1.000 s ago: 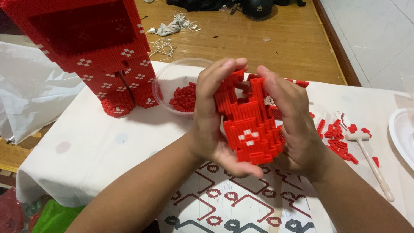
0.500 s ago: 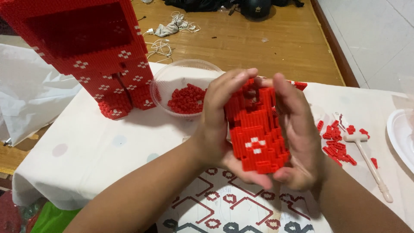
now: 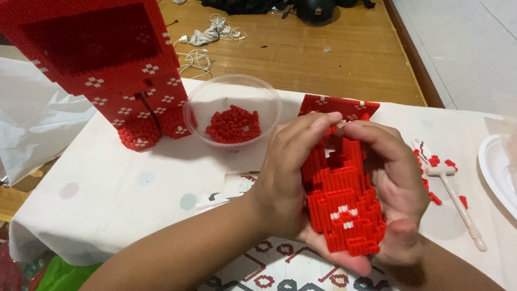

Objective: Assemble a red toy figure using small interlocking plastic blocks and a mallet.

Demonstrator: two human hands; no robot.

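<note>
Head view. Left hand (image 3: 285, 178) and right hand (image 3: 396, 178) cup a red brick piece (image 3: 342, 202) with small white marks between them, held upright above the near edge of the desk (image 3: 107, 188); the fingers (image 3: 312, 129) of both hands are curled around its upper part, grasping it from either side. Far left stands a tall red brick model (image 3: 107, 64). Just right of it, a clear plastic bowl (image 3: 232, 110) holds loose red bricks (image 3: 232, 124). Right of the hands lie a small white hammer (image 3: 455, 202) and scattered red pieces (image 3: 436, 161). A white plate (image 3: 498, 167) sits at the right edge.
</note>
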